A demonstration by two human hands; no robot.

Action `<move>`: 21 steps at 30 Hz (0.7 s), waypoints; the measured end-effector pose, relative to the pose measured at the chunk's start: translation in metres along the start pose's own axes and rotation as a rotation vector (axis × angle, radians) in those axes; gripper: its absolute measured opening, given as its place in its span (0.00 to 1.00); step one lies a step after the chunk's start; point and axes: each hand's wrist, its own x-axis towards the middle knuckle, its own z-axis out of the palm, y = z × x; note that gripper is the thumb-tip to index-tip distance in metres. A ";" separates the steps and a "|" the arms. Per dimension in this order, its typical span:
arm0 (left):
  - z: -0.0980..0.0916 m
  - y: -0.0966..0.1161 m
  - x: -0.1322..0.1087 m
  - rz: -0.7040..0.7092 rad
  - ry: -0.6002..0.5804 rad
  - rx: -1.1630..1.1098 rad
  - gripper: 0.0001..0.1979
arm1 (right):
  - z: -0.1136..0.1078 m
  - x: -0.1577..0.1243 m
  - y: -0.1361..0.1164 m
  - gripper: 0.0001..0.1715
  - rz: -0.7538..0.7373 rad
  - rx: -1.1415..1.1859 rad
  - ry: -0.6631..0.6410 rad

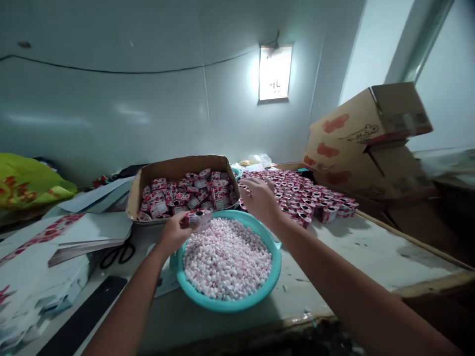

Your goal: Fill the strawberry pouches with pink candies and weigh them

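Observation:
My left hand (pixel 174 233) is closed around a small red-and-white printed box (pixel 200 219) with a dark hole in its top. It holds this box over the back left rim of a turquoise basin (pixel 273 279). Small pale pink and white pellets (pixel 228 259) fill the basin. My right hand (pixel 261 199) reaches over the left side of a dense group of similar small boxes (pixel 297 193), its fingers apart. Part of the group shows between those fingers; whether they touch a box is hard to make out.
Behind the basin, a cardboard carton (pixel 185 162) holds many small printed boxes. Scissors (pixel 118 254), stacked paper sheets (pixel 96 230) and a black flat strip (pixel 87 311) lie on the left. Large cartons (pixel 352 123) stack up at the right. A yellow bag (pixel 29 183) sits far left.

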 end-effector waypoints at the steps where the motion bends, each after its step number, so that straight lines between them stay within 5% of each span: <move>1: -0.010 -0.006 0.004 0.003 0.022 0.006 0.27 | 0.003 0.001 -0.022 0.23 -0.028 -0.006 -0.098; 6: -0.052 -0.050 0.014 0.005 0.098 0.054 0.26 | 0.044 0.012 -0.081 0.16 -0.008 -0.003 -0.477; 9: -0.061 -0.085 0.006 -0.111 0.203 0.036 0.27 | 0.069 0.029 -0.083 0.41 -0.038 0.020 -0.713; 12: -0.068 -0.107 -0.003 -0.141 0.018 0.069 0.25 | 0.081 0.038 -0.076 0.62 -0.061 0.046 -0.829; 14: -0.074 -0.112 -0.007 -0.163 -0.107 0.109 0.23 | 0.086 0.036 -0.072 0.67 -0.081 0.069 -0.826; 17: -0.084 -0.118 -0.010 -0.242 -0.222 0.140 0.20 | 0.089 0.033 -0.067 0.57 -0.126 0.133 -0.776; 21: -0.087 -0.132 -0.015 -0.307 -0.412 0.242 0.13 | 0.091 0.055 -0.068 0.27 -0.135 0.217 -0.604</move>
